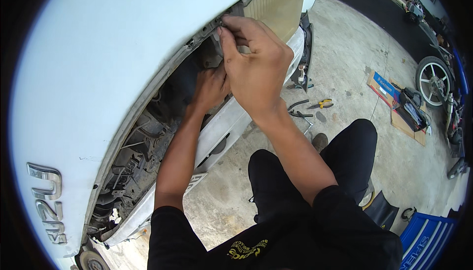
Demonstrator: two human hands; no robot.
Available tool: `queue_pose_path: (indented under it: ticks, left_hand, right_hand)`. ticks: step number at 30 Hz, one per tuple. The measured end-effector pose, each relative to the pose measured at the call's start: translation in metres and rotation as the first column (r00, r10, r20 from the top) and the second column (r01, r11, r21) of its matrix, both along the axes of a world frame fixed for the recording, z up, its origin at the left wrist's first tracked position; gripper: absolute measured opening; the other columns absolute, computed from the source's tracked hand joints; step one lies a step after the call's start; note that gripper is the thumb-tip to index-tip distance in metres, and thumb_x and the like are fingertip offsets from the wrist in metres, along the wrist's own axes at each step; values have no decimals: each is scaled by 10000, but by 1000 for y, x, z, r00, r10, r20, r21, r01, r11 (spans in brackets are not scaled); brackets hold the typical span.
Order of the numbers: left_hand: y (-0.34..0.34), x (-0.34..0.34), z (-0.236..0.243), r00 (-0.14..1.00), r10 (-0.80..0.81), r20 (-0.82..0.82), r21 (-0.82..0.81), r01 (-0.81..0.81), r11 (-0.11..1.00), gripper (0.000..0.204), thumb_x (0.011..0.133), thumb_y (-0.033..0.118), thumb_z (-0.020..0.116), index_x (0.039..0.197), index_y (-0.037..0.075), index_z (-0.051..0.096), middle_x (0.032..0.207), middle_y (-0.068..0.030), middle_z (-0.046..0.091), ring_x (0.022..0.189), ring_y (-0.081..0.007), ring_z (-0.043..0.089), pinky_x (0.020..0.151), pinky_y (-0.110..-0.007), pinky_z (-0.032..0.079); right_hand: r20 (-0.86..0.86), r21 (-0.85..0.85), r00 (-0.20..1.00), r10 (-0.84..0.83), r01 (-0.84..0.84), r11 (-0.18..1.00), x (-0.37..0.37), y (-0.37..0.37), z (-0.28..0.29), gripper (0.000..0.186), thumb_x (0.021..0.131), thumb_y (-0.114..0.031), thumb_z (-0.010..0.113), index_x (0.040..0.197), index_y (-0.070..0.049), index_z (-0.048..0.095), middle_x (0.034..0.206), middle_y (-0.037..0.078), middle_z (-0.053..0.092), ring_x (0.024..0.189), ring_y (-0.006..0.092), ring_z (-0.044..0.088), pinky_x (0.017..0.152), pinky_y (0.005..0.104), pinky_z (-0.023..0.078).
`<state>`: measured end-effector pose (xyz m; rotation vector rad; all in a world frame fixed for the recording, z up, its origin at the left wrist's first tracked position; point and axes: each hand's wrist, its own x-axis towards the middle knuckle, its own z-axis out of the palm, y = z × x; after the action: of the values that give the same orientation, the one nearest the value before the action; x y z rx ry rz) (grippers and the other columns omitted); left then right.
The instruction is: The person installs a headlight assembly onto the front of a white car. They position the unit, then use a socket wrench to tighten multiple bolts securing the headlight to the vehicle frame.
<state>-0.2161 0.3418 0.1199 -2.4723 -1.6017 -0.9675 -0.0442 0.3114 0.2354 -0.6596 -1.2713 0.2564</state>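
My right hand (pixel 258 60) is raised to the metal rim (pixel 197 38) along the lower edge of a white vehicle panel (pixel 118 38). Thumb and forefinger pinch together there, beside a yellowed headlight (pixel 278 3). Whatever sits between those fingertips is too small to make out. Lower and to the left, my left hand (pixel 211 86) reaches into the dark opening under the panel. Its fingertips are hidden inside and behind my right hand, so its grip does not show. Below both hands runs the white bumper (pixel 224 127).
Pliers with yellow handles (pixel 321 104) and dark hand tools (pixel 298 107) lie on the concrete at right. Farther off are a blue box (pixel 386 86), a black tool tray (pixel 413 109) and a white-spoked wheel (pixel 433 80). A blue cabinet (pixel 427 238) stands lower right.
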Motion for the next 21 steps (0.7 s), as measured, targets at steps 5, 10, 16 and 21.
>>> queue_pose_path:
  ticks: [5,10,16,21]
  left_hand:
    - [-7,6,0,999,44,-19,-44,-45,998,365,1068,281,598,1247,-30,658,793,-293,718,758,-493,722,700,-602,566]
    - [-12,13,1,996,67,53,-90,-62,994,431,1112,326,557,1272,-65,640,847,-315,725,826,-522,720,733,-598,559]
    - [-8,11,-5,994,57,93,-104,-47,994,430,1123,326,545,1262,-71,632,912,-340,724,900,-543,707,787,-604,545]
    - [-8,14,-5,984,36,173,-128,-13,992,393,1123,297,546,1258,-60,640,953,-333,731,928,-545,704,799,-606,540]
  right_hand:
    - [95,48,992,-77,73,996,4,-2,2,186,898,2,820,1081,33,809,935,140,801,782,214,796,715,309,602]
    - [94,-9,995,-44,45,999,6,-6,9,177,913,8,795,1088,35,804,967,151,802,820,213,799,746,312,613]
    - [110,-43,994,-19,24,999,7,-7,10,201,922,17,781,1122,33,785,974,154,808,843,217,806,796,313,639]
    - [68,-55,997,30,-26,998,5,-4,6,195,929,4,787,1122,35,779,939,149,812,827,209,807,783,308,645]
